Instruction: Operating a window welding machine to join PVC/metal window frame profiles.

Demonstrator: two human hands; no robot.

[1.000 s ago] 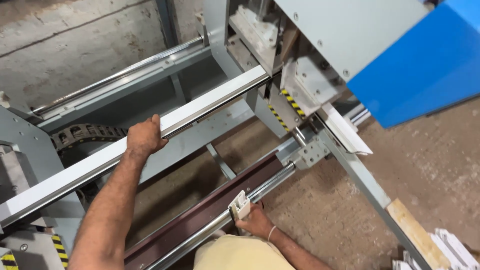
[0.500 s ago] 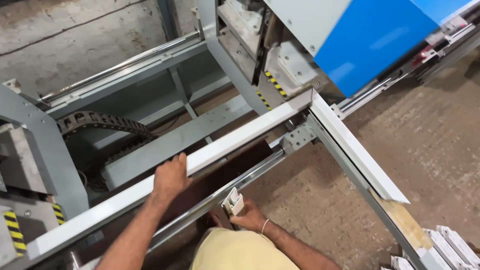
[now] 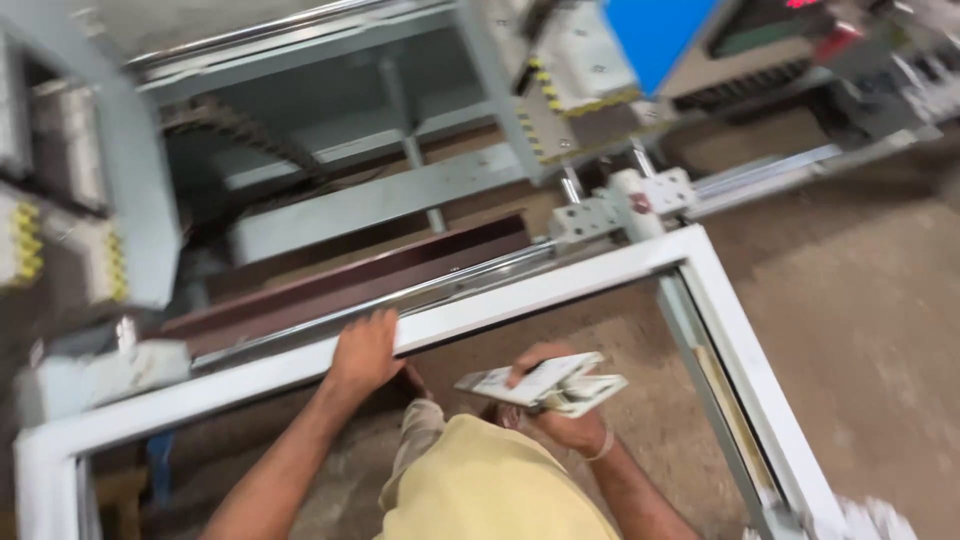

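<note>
Your left hand [image 3: 365, 352] grips the top bar of the white frame [image 3: 540, 293]. The fingers are curled over the far edge of the bar and clamped on it, and the forearm runs down to the lower left of the view.

Your right hand [image 3: 560, 415] holds a small white block [image 3: 545, 383] in front of your body, inside the frame opening and just below the top bar. The fingers are closed around the block from beneath, and the thumb lies across its top. The block is pale, with flat faces, and it is blurred, so its exact shape cannot be told. A band sits on the right wrist.

The frame lies roughly flat. Its top bar runs from the left edge of the view up to a corner at the right of centre. From that corner the right bar [image 3: 750, 370] runs down to the lower right. A second corner shows at the lower left.

Just behind the top bar, a steel rail [image 3: 420, 290] and a dark brown beam [image 3: 350, 280] run parallel to it. Behind them stands the grey machine [image 3: 360, 205]. A blue panel [image 3: 655, 30] shows at the top. A white bracket [image 3: 630, 200] sits near the upper frame corner. The floor [image 3: 860, 290] at the right is bare concrete.
</note>
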